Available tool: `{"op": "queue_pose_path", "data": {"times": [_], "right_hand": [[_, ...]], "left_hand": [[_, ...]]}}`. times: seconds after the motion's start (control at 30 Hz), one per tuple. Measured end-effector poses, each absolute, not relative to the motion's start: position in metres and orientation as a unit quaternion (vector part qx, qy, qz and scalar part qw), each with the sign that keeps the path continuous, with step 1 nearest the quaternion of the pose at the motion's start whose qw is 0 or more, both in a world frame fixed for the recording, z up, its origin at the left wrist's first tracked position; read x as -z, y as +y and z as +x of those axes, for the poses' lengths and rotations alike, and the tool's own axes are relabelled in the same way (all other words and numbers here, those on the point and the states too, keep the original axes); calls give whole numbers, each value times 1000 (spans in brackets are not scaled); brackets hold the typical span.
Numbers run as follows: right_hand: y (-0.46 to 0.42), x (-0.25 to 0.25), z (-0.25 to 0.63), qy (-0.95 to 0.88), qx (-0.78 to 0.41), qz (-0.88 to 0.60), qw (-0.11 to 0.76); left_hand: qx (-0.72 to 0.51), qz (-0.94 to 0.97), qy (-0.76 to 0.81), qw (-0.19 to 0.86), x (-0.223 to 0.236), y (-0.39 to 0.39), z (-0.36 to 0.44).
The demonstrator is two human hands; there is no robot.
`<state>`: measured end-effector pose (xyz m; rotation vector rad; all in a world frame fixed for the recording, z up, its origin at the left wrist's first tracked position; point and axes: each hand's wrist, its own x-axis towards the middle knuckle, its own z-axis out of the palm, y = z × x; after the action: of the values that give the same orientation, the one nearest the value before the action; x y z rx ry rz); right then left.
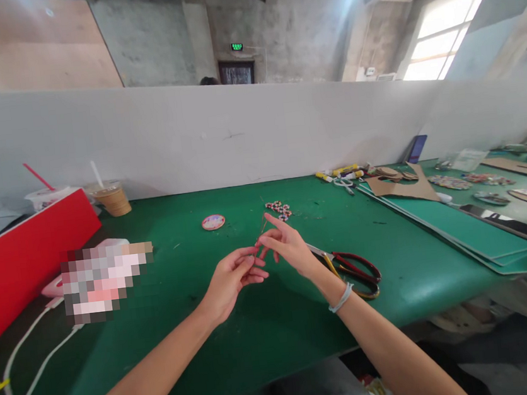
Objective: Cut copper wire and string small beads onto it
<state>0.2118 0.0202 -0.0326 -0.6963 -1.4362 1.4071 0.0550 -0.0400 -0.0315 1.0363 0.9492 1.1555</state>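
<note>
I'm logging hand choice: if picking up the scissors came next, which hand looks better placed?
Probably the right hand: the scissors lie close beside it, while the left hand is farther away. Both hands are busy at a thin red strand, so the right may need freeing.

Green tabletop (280,341) strewn with small things
Toward the far edge lie a cluster of beads (280,207) and a round disc (213,222), a plastic drink cup (115,201) standing farther left; scissors (332,264) lie closer to the near edge, and, on the right, stacked green boards (452,230) reach toward that edge too.
</note>
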Motion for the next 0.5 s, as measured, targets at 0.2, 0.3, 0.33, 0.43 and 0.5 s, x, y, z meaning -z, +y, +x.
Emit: {"op": "queue_pose_path", "data": {"times": [0.2, 0.3, 0.33, 0.43, 0.5], "right_hand": [[22, 36, 211, -619, -518, -337, 485], [21, 37, 210, -606, -519, -347, 493], [20, 37, 210, -599, -522, -351, 496], [19, 36, 208, -584, -537, -353, 496], [20, 35, 208, -582, -542, -351, 494]], "left_hand": [[-500, 459, 424, 600, 34, -40, 57], [-507, 455, 429, 593, 35, -40, 58], [-508, 456, 430, 590, 36, -40, 58], [-507, 466, 435, 580, 35, -41, 57], [-507, 469, 446, 569, 33, -40, 55]]}}
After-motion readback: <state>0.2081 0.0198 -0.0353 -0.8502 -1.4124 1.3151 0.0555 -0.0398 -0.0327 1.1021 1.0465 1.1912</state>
